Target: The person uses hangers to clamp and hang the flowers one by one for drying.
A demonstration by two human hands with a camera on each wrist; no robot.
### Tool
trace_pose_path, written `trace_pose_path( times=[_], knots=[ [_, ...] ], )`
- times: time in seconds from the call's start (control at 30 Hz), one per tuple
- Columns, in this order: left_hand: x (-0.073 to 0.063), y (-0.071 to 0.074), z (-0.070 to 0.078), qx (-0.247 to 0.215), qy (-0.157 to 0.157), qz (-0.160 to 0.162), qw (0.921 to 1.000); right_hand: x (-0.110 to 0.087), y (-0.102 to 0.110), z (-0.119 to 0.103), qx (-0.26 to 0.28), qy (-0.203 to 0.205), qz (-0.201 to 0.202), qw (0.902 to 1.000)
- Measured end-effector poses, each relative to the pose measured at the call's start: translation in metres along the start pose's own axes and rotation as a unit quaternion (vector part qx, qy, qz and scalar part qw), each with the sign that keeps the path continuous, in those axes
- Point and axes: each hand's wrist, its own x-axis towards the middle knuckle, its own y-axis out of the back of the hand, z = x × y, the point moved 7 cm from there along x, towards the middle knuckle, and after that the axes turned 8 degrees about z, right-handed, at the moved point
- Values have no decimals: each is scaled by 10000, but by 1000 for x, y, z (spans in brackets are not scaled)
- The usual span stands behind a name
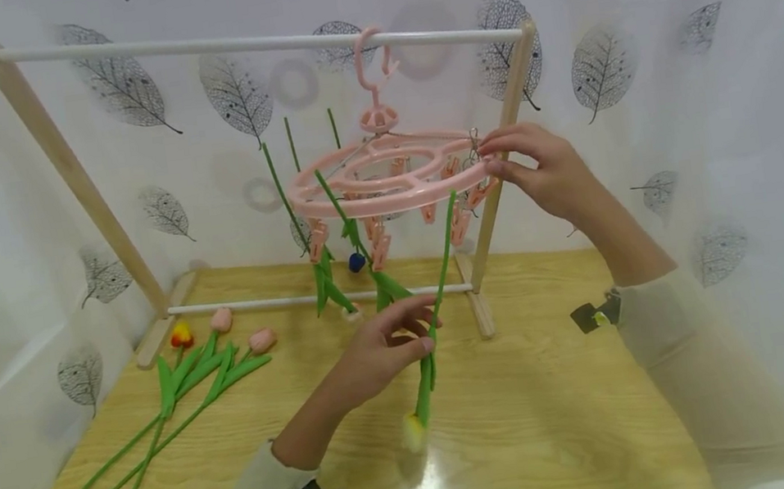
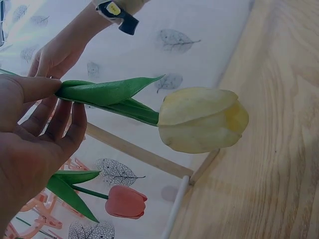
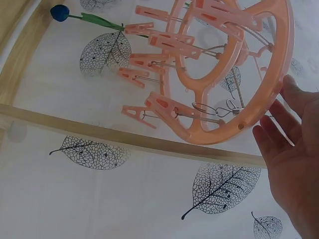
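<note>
My left hand (image 1: 370, 363) pinches the green stem of a pale yellow artificial tulip (image 2: 202, 122), below the front of a pink clip hanger (image 1: 386, 197). The tulip's bloom points down toward the table, and its stem rises to near the hanger's rim. With fingertips and thumb, my right hand (image 1: 539, 171) holds the hanger's right rim, beside a metal ring. Pink clips (image 3: 172, 47) dangle around the hanger. Among them hang several upside-down tulips, including a blue tulip (image 1: 356, 262) and, in the left wrist view, a pink tulip (image 2: 126, 201).
The hanger's hook (image 1: 362, 62) sits over the white top bar (image 1: 247, 45) of a wooden-legged rack (image 1: 73, 171). On the table (image 1: 535, 424) at left lie a red-yellow tulip (image 1: 181, 334) and two pink tulips (image 1: 263, 341). A leaf-print curtain (image 1: 716, 111) surrounds the table.
</note>
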Motion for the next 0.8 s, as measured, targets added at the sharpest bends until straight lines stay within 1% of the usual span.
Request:
trace_pose_path(
  times=[0.13,0.2,0.43,0.57,0.8],
  knots=[
    [0,0,0,43,-22,8,10000,-1,-3,-3,83,205,7,9998],
    [0,1,0,43,-43,19,10000,-2,-5,-4,92,238,19,9997],
    [0,3,1,2,-69,172,9998,-9,-14,-8,146,4,-89,9999],
    [0,5,3,-30,-105,256,9996,-12,-19,-12,228,37,-107,9997],
    [1,10,6,-134,-291,414,9986,-14,-25,-26,592,483,74,9970]
  ],
)
